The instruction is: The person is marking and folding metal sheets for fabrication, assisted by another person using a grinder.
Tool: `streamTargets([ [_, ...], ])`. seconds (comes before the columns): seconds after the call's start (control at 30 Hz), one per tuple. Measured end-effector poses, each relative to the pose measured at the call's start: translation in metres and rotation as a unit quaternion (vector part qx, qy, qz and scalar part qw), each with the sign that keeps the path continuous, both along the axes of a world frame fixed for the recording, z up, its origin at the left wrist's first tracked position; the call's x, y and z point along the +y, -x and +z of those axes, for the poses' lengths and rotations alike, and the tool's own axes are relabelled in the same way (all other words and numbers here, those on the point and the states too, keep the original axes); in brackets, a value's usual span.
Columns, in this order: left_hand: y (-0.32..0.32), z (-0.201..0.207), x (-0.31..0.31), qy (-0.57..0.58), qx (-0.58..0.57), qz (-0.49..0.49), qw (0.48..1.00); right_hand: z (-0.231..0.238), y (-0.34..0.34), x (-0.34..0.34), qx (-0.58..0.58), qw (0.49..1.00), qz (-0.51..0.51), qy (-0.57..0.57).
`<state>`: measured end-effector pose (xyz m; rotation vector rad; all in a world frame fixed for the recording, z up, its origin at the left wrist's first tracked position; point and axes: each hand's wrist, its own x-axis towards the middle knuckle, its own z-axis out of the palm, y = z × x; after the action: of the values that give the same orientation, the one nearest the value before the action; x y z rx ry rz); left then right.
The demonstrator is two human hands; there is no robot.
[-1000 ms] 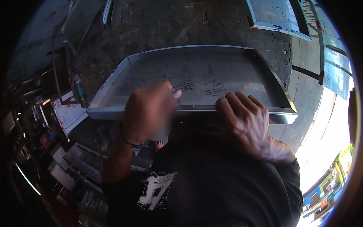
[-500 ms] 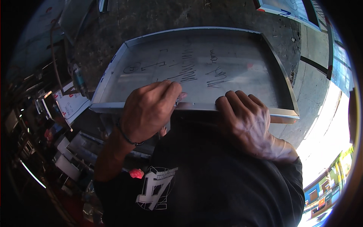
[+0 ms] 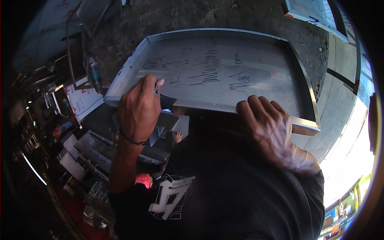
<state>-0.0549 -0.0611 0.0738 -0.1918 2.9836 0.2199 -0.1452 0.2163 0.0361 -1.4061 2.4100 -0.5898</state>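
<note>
A shallow rectangular metal tray with raised rims and handwritten black marks on its inner face is in front of me. My left hand is closed in a pinch above the near rim's left part. A small bluish bit of what looks like thin protective film shows between thumb and fingers. From beneath that hand a dark strip runs to the rim; the bare metal edge shows to its right. My right hand is curled over the near rim toward the right corner, gripping it. Its thumb is hidden.
A teal-bodied power tool lies left of the tray, near a white sheet. Metal boxes and panels crowd the lower left. Another person's hand shows below the tray. A film-covered panel stands at the far right.
My left hand has moved left along the near rim, and the dark strip and more bare edge have come into view. My right hand keeps its grip near the right corner.
</note>
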Motion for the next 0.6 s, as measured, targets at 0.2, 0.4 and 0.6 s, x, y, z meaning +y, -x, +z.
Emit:
streamTargets([
  [0.2, -0.012, -0.003, -0.016, 0.032, 0.024, 0.025, 0.999, 0.002, 0.002, -0.002, -0.003, 1.000, 0.004, 0.005],
  [0.4, -0.022, 0.001, -0.019, 0.087, 0.069, 0.082, 0.990, 0.005, 0.004, -0.005, 0.000, 1.000, -0.006, 0.014],
  [0.6, -0.033, 0.012, 0.015, -0.018, 0.046, 0.135, 0.990, 0.004, 0.007, -0.002, -0.008, 1.000, -0.009, 0.007],
])
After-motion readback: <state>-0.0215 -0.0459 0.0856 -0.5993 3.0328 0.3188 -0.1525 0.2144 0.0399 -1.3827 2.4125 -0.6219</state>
